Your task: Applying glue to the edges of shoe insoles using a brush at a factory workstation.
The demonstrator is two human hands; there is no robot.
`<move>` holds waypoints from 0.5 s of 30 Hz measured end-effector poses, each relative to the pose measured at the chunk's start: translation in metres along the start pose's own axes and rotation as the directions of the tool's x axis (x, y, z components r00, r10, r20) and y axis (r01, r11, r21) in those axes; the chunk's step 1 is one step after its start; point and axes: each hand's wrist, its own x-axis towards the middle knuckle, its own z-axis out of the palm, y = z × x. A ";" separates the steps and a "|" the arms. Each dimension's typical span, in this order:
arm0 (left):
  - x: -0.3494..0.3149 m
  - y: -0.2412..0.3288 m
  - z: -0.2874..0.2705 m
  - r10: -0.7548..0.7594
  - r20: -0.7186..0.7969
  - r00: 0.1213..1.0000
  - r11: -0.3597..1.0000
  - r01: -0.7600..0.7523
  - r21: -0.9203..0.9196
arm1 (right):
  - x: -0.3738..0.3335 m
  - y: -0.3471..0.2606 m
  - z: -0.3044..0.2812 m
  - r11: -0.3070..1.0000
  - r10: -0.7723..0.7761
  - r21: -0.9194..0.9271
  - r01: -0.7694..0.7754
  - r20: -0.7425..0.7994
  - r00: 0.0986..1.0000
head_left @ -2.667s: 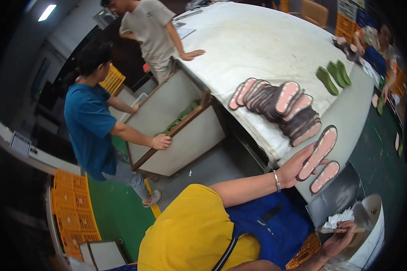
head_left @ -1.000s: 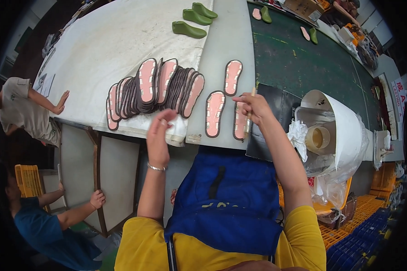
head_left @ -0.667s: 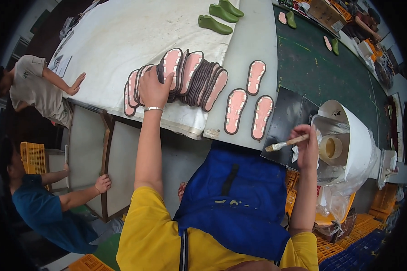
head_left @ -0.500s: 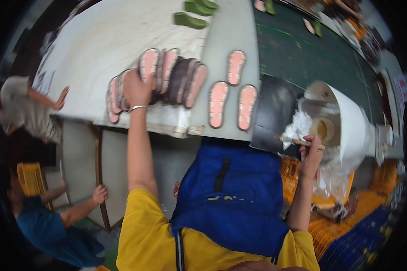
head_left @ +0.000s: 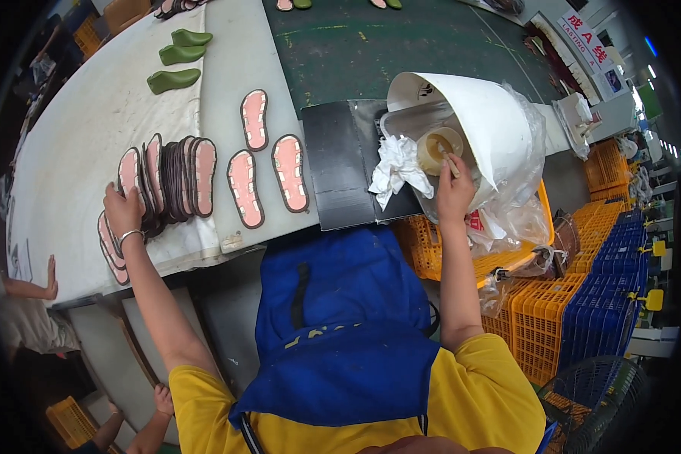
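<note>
Insole stack (head_left: pixel 179 178) by near edge of table (head_left: pixel 238 49). Left hand (head_left: pixel 123 212) on stack's left part; I can't tell whether gripping. Right hand (head_left: pixel 455 189) grasps brush (head_left: pixel 446 159) reaching into cup (head_left: pixel 430 163). Three loose insoles (head_left: pixel 246 189) right of stack, toward black board (head_left: pixel 333 155).

The left forearm (head_left: pixel 157 306) was stretched toward the far left, with the left hand (head_left: pixel 123 210) held thumb parted from fingers. The right forearm (head_left: pixel 459 284) was extended to the far right, the right hand (head_left: pixel 455 191) curled in a grip.
</note>
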 end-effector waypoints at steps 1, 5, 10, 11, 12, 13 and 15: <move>0.003 0.009 -0.005 -0.044 0.121 0.992 0.999 0.041 0.025 | 0.000 0.005 0.002 1.000 0.003 -0.001 -0.003 -0.007 1.000; -0.001 0.022 -0.014 -0.041 0.216 0.976 0.988 0.007 0.156 | -0.001 0.015 0.000 0.815 0.351 0.440 -0.376 0.140 0.926; 0.007 -0.005 -0.004 -0.017 0.138 0.990 0.983 -0.008 0.183 | -0.005 -0.005 -0.008 0.577 0.421 0.732 -0.362 0.113 0.900; 0.007 -0.006 -0.006 -0.064 0.176 0.982 0.998 0.059 0.033 | -0.006 -0.013 -0.010 0.618 0.415 0.720 -0.316 0.043 0.909; 0.007 -0.007 -0.008 -0.105 0.221 0.970 0.985 0.132 -0.114 | -0.007 -0.016 -0.011 0.658 0.405 0.703 -0.271 -0.026 0.914; 0.009 -0.008 -0.008 -0.066 0.151 0.986 0.981 0.092 -0.171 | -0.009 -0.013 -0.012 0.656 0.409 0.704 -0.273 -0.028 0.912; 0.009 -0.016 -0.015 -0.031 0.022 0.999 0.934 0.036 -0.355 | -0.011 -0.007 -0.013 0.948 0.107 0.312 -0.062 -0.128 0.986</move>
